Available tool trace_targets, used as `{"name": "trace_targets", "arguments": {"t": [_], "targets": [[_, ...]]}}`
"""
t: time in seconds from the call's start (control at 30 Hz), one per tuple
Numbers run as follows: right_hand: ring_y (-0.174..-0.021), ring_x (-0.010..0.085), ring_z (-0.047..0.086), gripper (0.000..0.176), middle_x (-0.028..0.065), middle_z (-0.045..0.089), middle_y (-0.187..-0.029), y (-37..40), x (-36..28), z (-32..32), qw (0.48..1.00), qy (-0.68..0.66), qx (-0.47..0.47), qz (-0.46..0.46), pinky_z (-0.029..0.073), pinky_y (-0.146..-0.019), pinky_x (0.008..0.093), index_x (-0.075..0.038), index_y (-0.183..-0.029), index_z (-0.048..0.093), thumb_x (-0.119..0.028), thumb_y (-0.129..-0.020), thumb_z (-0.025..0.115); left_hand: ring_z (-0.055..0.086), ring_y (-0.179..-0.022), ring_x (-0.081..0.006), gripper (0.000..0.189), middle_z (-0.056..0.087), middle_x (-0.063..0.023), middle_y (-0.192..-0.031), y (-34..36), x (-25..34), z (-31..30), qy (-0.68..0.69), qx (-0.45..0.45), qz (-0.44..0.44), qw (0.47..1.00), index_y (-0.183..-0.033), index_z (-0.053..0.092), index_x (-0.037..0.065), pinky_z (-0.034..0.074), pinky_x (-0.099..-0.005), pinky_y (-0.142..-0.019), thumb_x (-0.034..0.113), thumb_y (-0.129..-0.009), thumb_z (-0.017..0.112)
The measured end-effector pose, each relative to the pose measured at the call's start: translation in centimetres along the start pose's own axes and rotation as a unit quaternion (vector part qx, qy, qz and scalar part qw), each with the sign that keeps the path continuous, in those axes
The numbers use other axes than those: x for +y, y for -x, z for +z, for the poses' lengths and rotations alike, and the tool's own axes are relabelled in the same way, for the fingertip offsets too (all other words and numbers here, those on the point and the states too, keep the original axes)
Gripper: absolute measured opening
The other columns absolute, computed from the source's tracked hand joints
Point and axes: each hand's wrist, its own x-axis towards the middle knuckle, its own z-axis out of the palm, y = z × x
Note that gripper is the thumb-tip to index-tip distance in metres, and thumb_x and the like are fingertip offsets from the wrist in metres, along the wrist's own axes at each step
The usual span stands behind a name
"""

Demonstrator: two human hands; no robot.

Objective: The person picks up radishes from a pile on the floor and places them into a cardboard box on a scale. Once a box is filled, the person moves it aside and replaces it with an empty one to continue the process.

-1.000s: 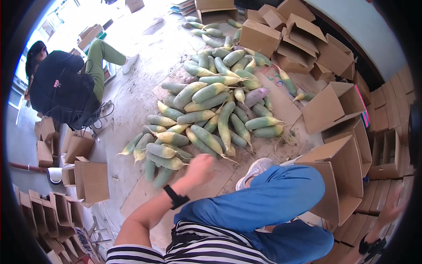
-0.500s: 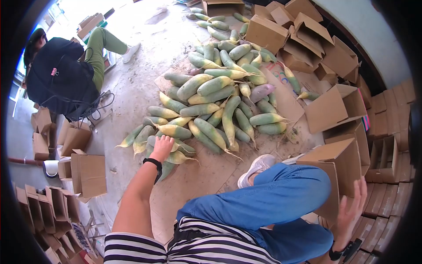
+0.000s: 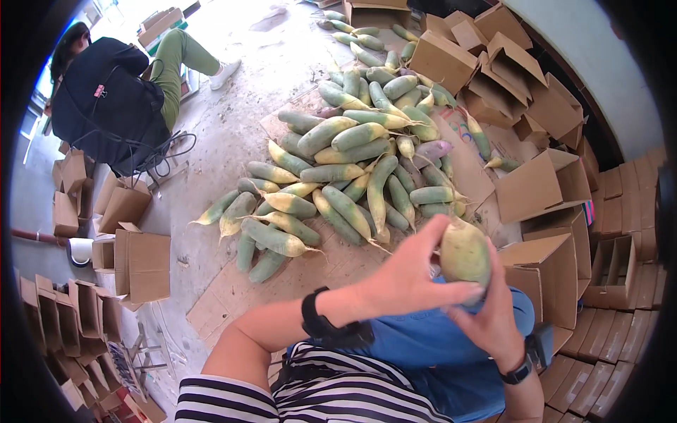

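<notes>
A green radish (image 3: pixel 465 255) with a pale yellowish end is held up over my right knee, its thin root tip pointing away from me. My left hand (image 3: pixel 416 271) grips it from the left, thumb across its near part. From the right and below, my right hand (image 3: pixel 491 321) is wrapped round the same radish. Beyond my hands lies a big heap of green radishes (image 3: pixel 345 151), several with yellowish ends and root tails. A purplish radish (image 3: pixel 432 150) shows among them.
Flattened cardboard (image 3: pixel 233 289) lies under the heap. Open cardboard boxes (image 3: pixel 539 180) stand along the right, with more boxes (image 3: pixel 144 261) at the left. A person in a dark top (image 3: pixel 106 106) sits at the upper left.
My left hand has come from the near edge of the heap to above my right knee with a radish. My right hand has moved in from the boxes and now holds it too.
</notes>
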Motion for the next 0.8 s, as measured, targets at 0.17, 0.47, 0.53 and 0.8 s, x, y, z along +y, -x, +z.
{"name": "trace_targets", "arguments": {"t": [0.17,0.47,0.53,0.8], "targets": [[-0.105,0.0257,0.061,0.080,0.0152,0.060,-0.116,2.2,1.2,-1.8,0.995,-0.056,0.043,0.069,0.049,-0.090,0.0348,0.000,-0.141,0.034,-0.008,-0.073,0.075,0.053,-0.119,-0.0262,0.070,0.054,-0.0158,-0.127,1.4,-3.9,-4.7,-0.082,-0.050,-0.065,0.993,-0.133,0.044,0.001,0.045,-0.0381,-0.099,0.034,-0.081,0.077],[-0.081,0.0095,0.055,0.062,0.0068,0.059,-0.104,13.7,7.1,-12.6,0.899,-0.120,0.328,0.266,0.047,-0.070,0.0228,-0.003,-0.138,0.042,-0.016,-0.083,0.069,0.048,-0.121,-0.0318,0.045,0.054,-0.0151,-0.126,17.6,-23.6,-26.6,-0.843,0.028,-0.188,0.503,-0.126,0.052,0.006,0.040,-0.0524,-0.096,0.015,-0.082,0.059],[-0.086,0.0112,0.055,0.057,0.0063,0.058,-0.106,15.0,7.5,-14.7,0.881,-0.057,0.310,0.353,0.047,-0.077,0.0251,-0.002,-0.135,0.045,-0.018,-0.085,0.069,0.055,-0.103,-0.0271,0.020,0.059,-0.0089,-0.104,17.2,-26.2,-29.4,-0.845,0.027,-0.129,0.519,-0.103,0.058,0.010,0.044,-0.0461,-0.082,0.013,-0.084,0.054],[-0.115,0.0330,0.058,0.077,0.0234,0.058,-0.121,22.4,16.3,-18.9,0.871,0.113,0.271,0.393,0.045,-0.097,0.0375,0.002,-0.136,0.039,-0.032,-0.078,0.075,0.053,-0.110,-0.0385,0.067,0.058,-0.0175,-0.114,13.5,-19.5,-24.2,-0.740,-0.039,-0.258,0.620,-0.120,0.050,0.000,0.044,-0.0453,-0.093,0.023,-0.064,0.079]]}}
